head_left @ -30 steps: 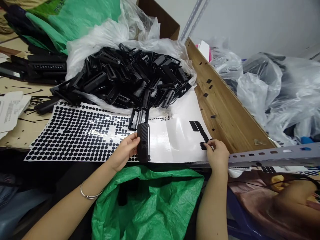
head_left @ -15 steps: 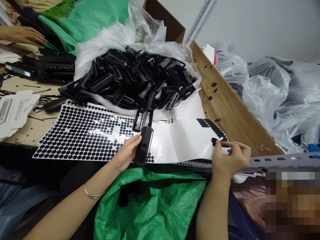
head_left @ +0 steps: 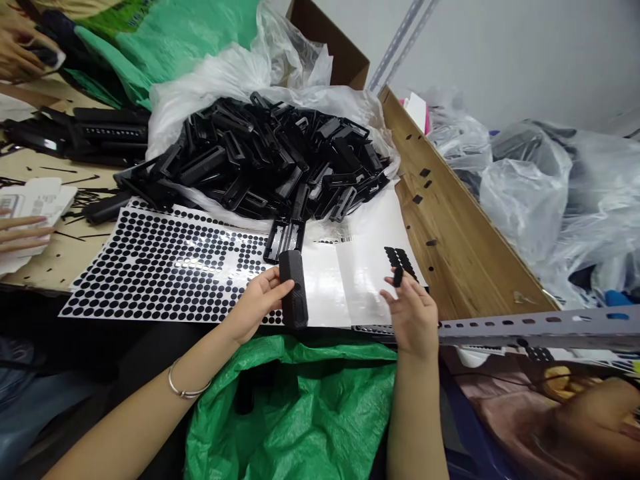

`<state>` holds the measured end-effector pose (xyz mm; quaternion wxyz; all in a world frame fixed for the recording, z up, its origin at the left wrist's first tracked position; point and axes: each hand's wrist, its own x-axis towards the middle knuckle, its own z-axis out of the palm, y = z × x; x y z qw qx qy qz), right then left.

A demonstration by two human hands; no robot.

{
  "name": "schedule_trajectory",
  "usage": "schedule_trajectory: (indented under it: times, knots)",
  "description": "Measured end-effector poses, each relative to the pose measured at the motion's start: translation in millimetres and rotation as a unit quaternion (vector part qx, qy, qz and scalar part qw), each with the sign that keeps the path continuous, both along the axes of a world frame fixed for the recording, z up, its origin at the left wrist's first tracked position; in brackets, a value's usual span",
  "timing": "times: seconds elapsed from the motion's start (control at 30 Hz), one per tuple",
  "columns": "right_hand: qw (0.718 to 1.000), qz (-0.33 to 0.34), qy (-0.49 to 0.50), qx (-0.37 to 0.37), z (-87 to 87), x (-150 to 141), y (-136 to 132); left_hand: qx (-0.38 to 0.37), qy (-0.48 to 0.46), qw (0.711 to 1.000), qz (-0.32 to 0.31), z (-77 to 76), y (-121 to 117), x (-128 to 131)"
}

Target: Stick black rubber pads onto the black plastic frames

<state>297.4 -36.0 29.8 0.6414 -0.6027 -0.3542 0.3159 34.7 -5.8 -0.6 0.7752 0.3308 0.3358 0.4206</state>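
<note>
My left hand (head_left: 255, 303) grips a black textured plastic case (head_left: 293, 288), held upright over the near edge of a white sheet of black round stickers (head_left: 165, 267). My right hand (head_left: 413, 313) hovers above the sheet's right end with a small black sticker (head_left: 397, 276) stuck on a fingertip, the other fingers spread. A short strip of black stickers (head_left: 399, 259) remains on the white backing just beyond that hand.
A big pile of black plastic cases (head_left: 270, 160) lies on clear plastic behind the sheet. A green woven bag (head_left: 295, 407) opens below my hands. A wooden board (head_left: 450, 220) runs along the right. Another person's hands (head_left: 23, 230) work at the far left.
My right hand lifted a sticker off the strip and moved left toward the case. My left hand turned the case so its plain side shows.
</note>
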Motion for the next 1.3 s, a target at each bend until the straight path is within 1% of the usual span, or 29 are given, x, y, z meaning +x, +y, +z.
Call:
schedule_trajectory:
  times: [0.07,0.13,0.2,0.27,0.33,0.47,0.6,0.73,0.9,1.03,1.3]
  knots:
    - [0.995,0.089,0.041,-0.014,1.4,-28,-1,0.038,0.029,0.999,0.018,-0.5,0,3]
    - [0.984,0.168,0.057,-0.031,0.7,-56,-3,0.067,0.052,0.996,0.034,-2.0,0,5]
    - [0.974,0.219,0.039,-0.040,-1.3,-78,-5,0.082,0.062,0.994,0.037,-2.9,0,7]
    - [0.968,0.247,0.015,-0.043,-3.4,-93,-6,0.087,0.059,0.994,0.032,-2.0,0,7]
    - [0.966,0.255,0.002,-0.043,-4.4,-99,-7,0.083,0.052,0.995,0.030,0.2,0,7]
    - [0.967,0.251,-0.005,-0.038,-3.3,-100,-7,0.073,0.042,0.996,0.031,3.7,-1,6]
    - [0.968,0.249,-0.009,-0.036,-1.2,-100,-8,0.072,0.037,0.996,0.033,1.9,-1,5]
    - [0.963,0.269,0.010,-0.024,0.5,-100,-9,0.067,0.026,0.997,0.040,-0.6,1,4]
    - [0.957,0.288,0.012,-0.011,-1.5,-99,-11,0.054,0.017,0.997,0.058,2.7,3,1]
    - [0.960,0.281,0.003,-0.017,-4.1,-99,-11,0.047,0.010,0.997,0.060,5.1,2,0]
    - [0.961,0.277,0.001,-0.010,-5.3,-101,-12,0.055,0.007,0.997,0.062,1.0,2,-1]
